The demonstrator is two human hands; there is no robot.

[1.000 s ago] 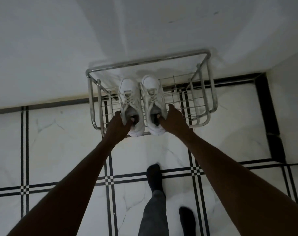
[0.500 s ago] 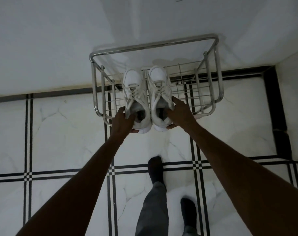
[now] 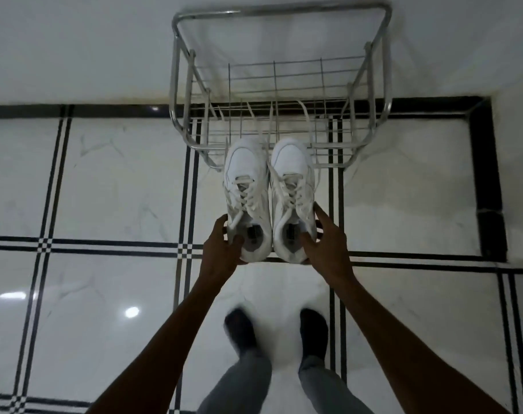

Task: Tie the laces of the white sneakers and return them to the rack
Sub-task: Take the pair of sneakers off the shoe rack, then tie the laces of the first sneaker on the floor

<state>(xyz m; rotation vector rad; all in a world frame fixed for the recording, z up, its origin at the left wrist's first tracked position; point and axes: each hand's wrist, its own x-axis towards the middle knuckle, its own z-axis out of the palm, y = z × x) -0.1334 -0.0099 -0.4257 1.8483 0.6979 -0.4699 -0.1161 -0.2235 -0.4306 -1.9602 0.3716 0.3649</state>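
Note:
Two white sneakers hang side by side in front of the rack, toes pointing away from me. My left hand [image 3: 221, 249] grips the heel end of the left sneaker [image 3: 245, 186]. The right sneaker [image 3: 293, 186] is held at its heel by my right hand [image 3: 326, 243]. Loose lace ends [image 3: 270, 121] trail forward from both shoes over the wire shelf. The chrome wire shoe rack [image 3: 179, 94] stands against the white wall, and its shelves hold no shoes.
The floor is glossy white tile with black stripe borders [image 3: 188, 249]. My two feet in dark socks [image 3: 240, 330] stand just below the shoes. A white wall runs behind the rack and another rises at the right edge.
Both sneakers have come off the rack shelf and moved toward me, held in my hands. Their laces now trail loose. I stand with both feet together.

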